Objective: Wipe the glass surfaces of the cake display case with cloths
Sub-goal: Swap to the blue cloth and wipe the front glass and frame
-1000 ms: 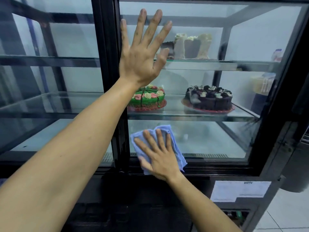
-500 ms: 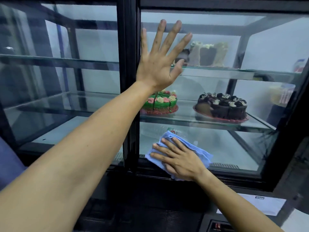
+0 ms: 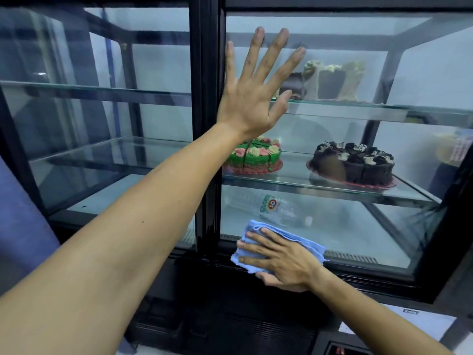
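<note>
The cake display case has a black frame [image 3: 206, 124] and a right glass door [image 3: 358, 226]. My left hand [image 3: 253, 96] lies flat on the upper part of that glass, fingers spread. My right hand [image 3: 281, 260] presses a folded blue cloth [image 3: 304, 243] against the bottom left corner of the same pane, fingers straight and pointing left across it, thumb under the cloth's lower edge.
Behind the glass, a green cake [image 3: 256, 157] and a chocolate cake [image 3: 355, 162] sit on the middle shelf, a tall cake [image 3: 330, 80] on the top shelf, a plastic bottle [image 3: 276, 208] on the floor. The left glass compartment [image 3: 102, 124] holds bare shelves.
My right hand has turned with the cloth, fingers now pointing left, and slid along the bottom edge of the glass. The view moved closer and rightward. My left hand stays pressed on the glass.
</note>
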A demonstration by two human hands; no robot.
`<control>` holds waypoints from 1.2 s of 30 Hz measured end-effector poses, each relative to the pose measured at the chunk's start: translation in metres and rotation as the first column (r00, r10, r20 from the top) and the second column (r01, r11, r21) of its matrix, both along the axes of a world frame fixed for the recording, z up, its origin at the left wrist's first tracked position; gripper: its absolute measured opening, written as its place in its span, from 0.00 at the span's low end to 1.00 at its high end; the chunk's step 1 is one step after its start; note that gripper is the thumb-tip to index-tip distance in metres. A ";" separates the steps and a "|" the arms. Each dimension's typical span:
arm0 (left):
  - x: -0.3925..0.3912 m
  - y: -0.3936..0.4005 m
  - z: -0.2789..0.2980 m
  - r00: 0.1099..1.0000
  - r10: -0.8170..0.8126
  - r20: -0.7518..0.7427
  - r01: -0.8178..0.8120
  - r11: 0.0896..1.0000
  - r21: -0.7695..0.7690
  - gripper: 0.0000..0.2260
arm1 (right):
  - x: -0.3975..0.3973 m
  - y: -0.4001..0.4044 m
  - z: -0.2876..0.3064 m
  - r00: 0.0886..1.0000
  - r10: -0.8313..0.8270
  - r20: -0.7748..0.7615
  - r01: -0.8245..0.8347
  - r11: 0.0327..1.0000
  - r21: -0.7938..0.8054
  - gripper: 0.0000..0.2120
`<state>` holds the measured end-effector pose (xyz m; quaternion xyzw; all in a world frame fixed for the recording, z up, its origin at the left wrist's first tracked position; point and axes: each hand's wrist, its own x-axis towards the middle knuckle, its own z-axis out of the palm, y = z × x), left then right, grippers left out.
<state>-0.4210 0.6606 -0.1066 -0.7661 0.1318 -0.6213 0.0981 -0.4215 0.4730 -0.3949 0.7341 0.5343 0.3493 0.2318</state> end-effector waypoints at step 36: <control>0.003 -0.003 -0.003 0.998 -0.041 0.055 0.044 0.998 -0.055 0.27 | 0.000 0.033 0.005 1.000 -0.018 0.003 0.018 0.994 -0.107 0.26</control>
